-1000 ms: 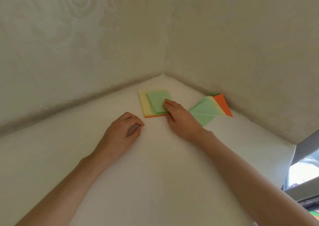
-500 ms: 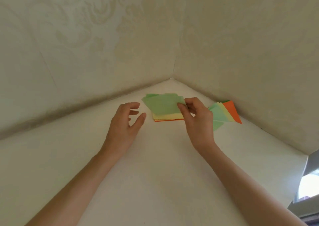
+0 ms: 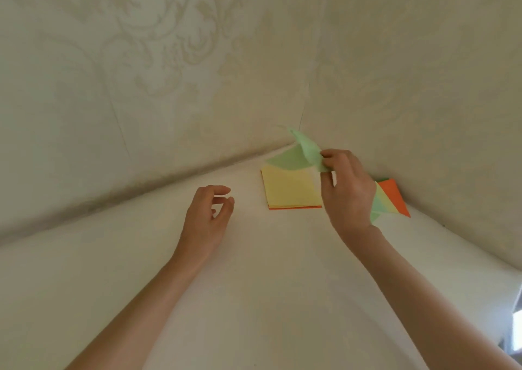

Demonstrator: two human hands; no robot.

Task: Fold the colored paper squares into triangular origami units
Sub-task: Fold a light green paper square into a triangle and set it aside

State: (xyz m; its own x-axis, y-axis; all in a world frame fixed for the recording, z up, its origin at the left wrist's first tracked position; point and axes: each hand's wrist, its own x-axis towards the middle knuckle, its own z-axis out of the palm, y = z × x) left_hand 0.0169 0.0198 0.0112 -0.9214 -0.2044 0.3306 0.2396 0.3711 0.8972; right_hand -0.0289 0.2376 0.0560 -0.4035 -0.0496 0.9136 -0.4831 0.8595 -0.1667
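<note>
Now lifts thin green paper square (image 3: 293, 159) off flat yellow-and-orange paper stack (image 3: 291, 189), pinching it in right hand (image 3: 347, 191) grip; holds left hand (image 3: 206, 217) grip apart, empty, beside stack. Ready to fold.

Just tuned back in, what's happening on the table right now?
A person is working through the paper-folding job. Their right hand pinches one green sheet in the air above the stack of squares, whose top sheet is yellow. The left hand hovers open and empty to the left of the stack. Folded triangles in green, yellow and orange lie by the wall behind the right hand.
</note>
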